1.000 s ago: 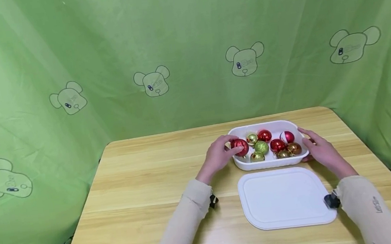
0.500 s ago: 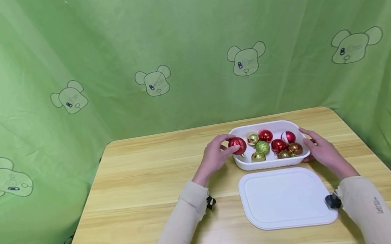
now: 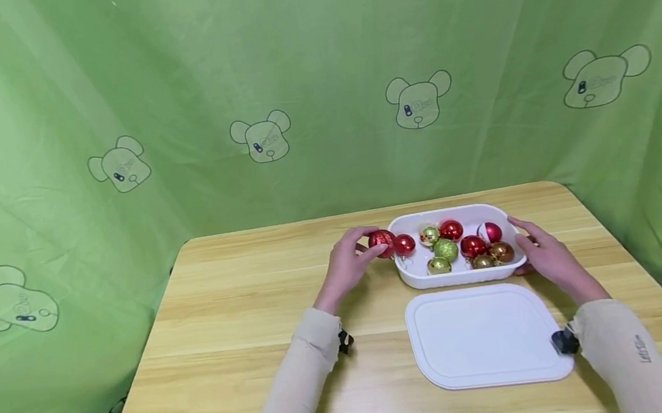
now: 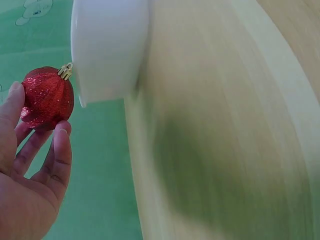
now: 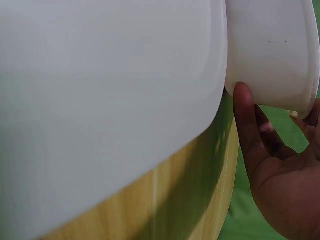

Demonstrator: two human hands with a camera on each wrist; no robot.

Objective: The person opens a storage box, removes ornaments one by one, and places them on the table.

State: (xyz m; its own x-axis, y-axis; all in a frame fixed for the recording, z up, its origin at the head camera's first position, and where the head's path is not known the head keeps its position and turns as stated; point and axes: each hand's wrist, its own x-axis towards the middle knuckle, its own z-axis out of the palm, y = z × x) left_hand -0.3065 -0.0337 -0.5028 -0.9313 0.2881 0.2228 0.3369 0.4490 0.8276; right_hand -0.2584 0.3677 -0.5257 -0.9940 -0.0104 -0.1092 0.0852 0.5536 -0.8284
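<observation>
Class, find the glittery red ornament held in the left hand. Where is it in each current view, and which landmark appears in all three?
Head: the glittery red ornament is right of centre, in the left hand, at the left end of the white container.
Left wrist: upper left, its gold cap at its upper right.
Right wrist: not in it.
Shared landmark: the white container.

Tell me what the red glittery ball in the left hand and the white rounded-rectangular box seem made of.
Red glittery ball: probably plastic; its surface sparkles like a glitter coating. Its gold-coloured cap shines like metal or metallised plastic.
White rounded-rectangular box: likely plastic; its walls look smooth, softly glossy.
</observation>
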